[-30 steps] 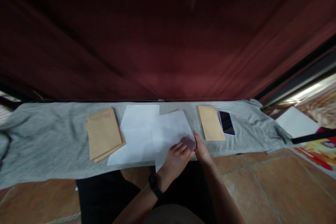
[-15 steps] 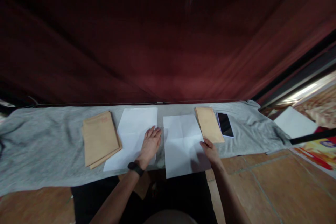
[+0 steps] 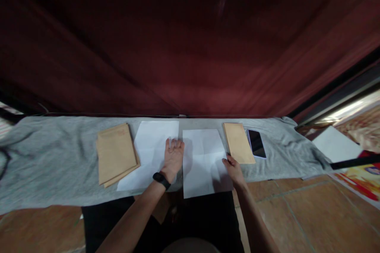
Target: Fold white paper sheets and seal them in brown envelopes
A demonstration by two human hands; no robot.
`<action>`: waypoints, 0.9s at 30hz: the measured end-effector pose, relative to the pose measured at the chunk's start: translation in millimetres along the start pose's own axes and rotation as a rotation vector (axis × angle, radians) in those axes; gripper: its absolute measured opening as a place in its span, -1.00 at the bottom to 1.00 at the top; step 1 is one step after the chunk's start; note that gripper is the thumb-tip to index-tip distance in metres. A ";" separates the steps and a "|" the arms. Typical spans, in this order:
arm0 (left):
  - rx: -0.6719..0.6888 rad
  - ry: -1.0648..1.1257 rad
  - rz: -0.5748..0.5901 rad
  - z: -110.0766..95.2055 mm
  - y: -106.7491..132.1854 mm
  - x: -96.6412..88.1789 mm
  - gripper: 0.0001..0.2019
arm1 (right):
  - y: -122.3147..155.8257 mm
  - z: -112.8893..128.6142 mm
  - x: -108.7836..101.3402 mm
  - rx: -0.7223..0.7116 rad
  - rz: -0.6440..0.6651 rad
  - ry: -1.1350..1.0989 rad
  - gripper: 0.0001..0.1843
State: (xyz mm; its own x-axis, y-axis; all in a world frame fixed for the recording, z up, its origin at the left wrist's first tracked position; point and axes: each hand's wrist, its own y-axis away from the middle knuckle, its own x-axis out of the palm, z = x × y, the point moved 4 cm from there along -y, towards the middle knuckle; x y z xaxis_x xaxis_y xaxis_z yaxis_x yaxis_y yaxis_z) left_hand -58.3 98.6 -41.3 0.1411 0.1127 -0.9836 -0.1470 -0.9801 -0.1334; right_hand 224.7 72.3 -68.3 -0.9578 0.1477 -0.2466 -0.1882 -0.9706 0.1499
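Observation:
A creased white sheet of paper [image 3: 204, 158] lies in front of me, its near edge reaching past the cloth's edge. My right hand [image 3: 233, 168] pinches its right edge between thumb and fingers. My left hand [image 3: 174, 156], wearing a dark wristband, is turned with the palm showing and the fingers loosely bent apart; nothing is in it. It is beside the sheet's left edge, over the right side of other white paper [image 3: 148, 146]. Brown envelopes [image 3: 117, 152] are stacked left of that paper, partly over it. Another brown envelope pile [image 3: 239, 142] lies just right of the creased sheet.
A phone [image 3: 257, 143] lies right of the envelope pile. Grey cloth [image 3: 68, 158] covers the narrow surface. A dark red curtain [image 3: 184, 67] hangs close behind it. Tiled floor [image 3: 285, 205] and a white panel [image 3: 337, 144] show at the right.
My left hand has rolled from palm down to palm showing, near the creased sheet's left edge. That sheet has shifted slightly left, with my right hand still on its right edge.

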 end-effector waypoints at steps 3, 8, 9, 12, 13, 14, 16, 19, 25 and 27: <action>-0.027 -0.035 0.000 1.6 1.5 -1.0 -0.53 | -4.1 4.2 5.3 -0.015 -0.007 0.015 -0.57; -0.047 -0.041 -0.022 4.4 5.6 -5.6 -0.55 | -11.5 3.9 9.9 -0.048 -0.065 0.058 -0.63; -0.044 -0.023 -0.036 4.6 6.7 -6.5 -0.55 | -11.9 3.0 9.5 -0.054 -0.082 0.067 -0.64; 0.005 0.069 -0.096 0.4 12.3 -6.0 -0.58 | -11.7 -0.4 8.3 -0.064 -0.119 0.084 -0.62; 0.032 0.106 -0.116 -3.4 15.0 -4.3 -0.59 | -11.8 -1.4 8.6 -0.064 -0.125 0.086 -0.61; 0.060 0.140 -0.131 -8.4 17.8 -1.8 -0.59 | -12.2 -2.2 9.4 -0.063 -0.128 0.087 -0.60; 0.113 0.194 -0.147 -20.8 23.3 5.0 -0.59 | -14.0 -2.7 12.6 -0.060 -0.125 0.092 -0.58; 0.169 0.236 -0.130 -39.2 28.3 16.3 -0.57 | -16.1 0.8 18.5 -0.059 -0.103 0.117 -0.59; 0.181 0.208 -0.070 -50.1 29.6 27.0 -0.54 | 1.9 29.4 17.0 -0.222 -0.167 0.490 -0.54; 0.199 0.219 -0.083 -54.1 27.6 25.9 -0.53 | 9.2 41.2 22.8 -0.316 -0.146 0.586 -0.50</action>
State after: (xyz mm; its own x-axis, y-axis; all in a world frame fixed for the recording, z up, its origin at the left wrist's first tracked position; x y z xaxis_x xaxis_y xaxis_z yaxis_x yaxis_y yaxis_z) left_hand -5.7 65.6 -63.9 0.3651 0.1323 -0.9215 -0.3116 -0.9154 -0.2549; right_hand 192.2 74.6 -33.1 -0.6346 0.2406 -0.7344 -0.1486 -0.9706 -0.1896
